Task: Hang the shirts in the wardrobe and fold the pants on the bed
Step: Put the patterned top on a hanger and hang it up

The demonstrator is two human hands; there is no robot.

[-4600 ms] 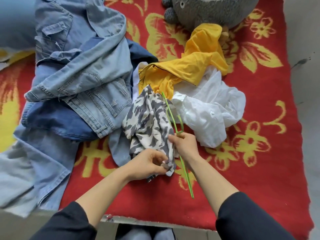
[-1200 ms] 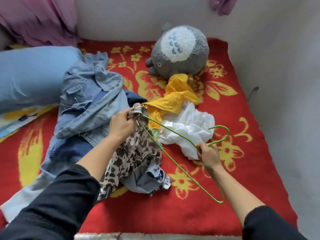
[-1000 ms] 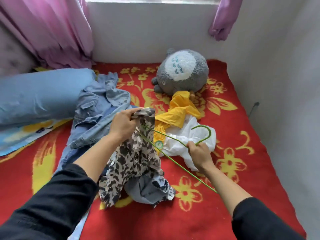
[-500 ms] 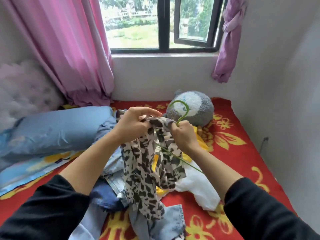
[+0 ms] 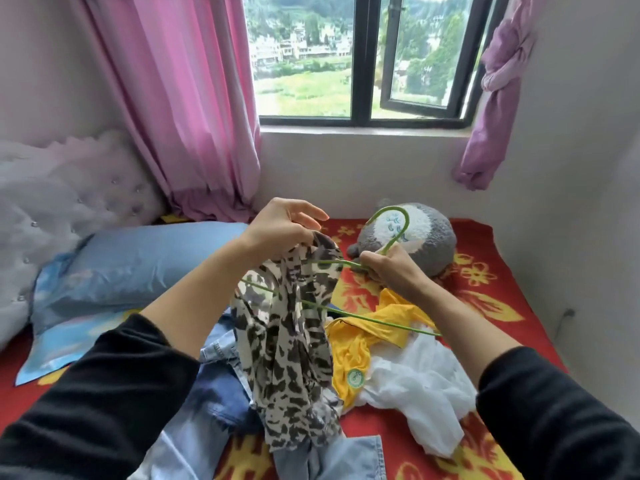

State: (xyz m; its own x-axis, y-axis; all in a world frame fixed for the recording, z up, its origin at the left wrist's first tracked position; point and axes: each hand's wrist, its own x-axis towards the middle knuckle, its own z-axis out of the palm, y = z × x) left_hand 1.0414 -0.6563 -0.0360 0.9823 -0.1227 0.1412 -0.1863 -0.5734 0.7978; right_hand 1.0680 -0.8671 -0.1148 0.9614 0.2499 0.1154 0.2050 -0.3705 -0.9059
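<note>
Raised hanger (image 5: 406, 225), shirt (image 5: 287, 341) below left hand (image 5: 280, 227)

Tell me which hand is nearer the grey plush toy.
Right. The right hand grips the green hanger directly in front of the grey plush toy; the left hand holds the leopard-print shirt, farther off to the toy's left.

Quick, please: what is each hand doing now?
Left hand: grips the patterned shirt at its top.
Right hand: grips the green hanger below its hook.
</note>
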